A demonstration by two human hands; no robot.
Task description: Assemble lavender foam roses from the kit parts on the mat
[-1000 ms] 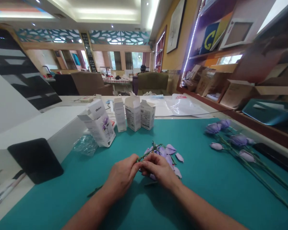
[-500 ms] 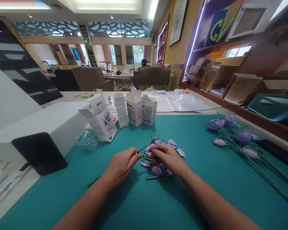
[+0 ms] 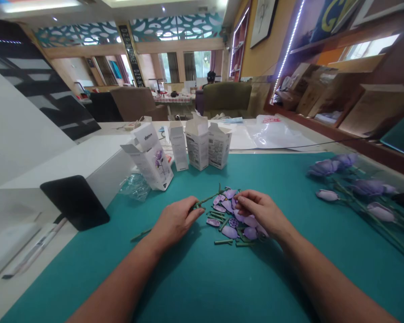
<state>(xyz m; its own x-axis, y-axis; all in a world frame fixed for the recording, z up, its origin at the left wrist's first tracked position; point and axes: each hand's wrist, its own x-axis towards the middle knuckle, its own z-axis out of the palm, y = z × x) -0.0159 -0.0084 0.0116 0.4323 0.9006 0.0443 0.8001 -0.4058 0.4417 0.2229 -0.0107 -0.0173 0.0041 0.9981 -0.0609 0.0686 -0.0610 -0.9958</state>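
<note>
My left hand (image 3: 177,220) is closed around a thin green toy flower stem (image 3: 211,197), which points up and to the right from its fingers. My right hand (image 3: 264,213) hovers over the right side of a pile of purple toy petals (image 3: 229,232), thumb and fingertips pinched together. Whatever lies between those fingertips, if anything, is too small to make out. Short green stem pieces (image 3: 223,242) lie among and in front of the petals. Beside my left forearm rests another green stem piece (image 3: 140,235), partly hidden by the arm.
Several white boxes (image 3: 197,146) stand open behind the pile, with crumpled clear plastic (image 3: 135,186) at their left. A black tablet-like panel (image 3: 76,202) leans at the left. Assembled purple flowers (image 3: 366,187) lie on the right of the green mat (image 3: 202,282).
My right hand has moved right, away from the stem and my left hand, uncovering more of the pile. The left hand keeps the stem. The camera view has shifted slightly.
</note>
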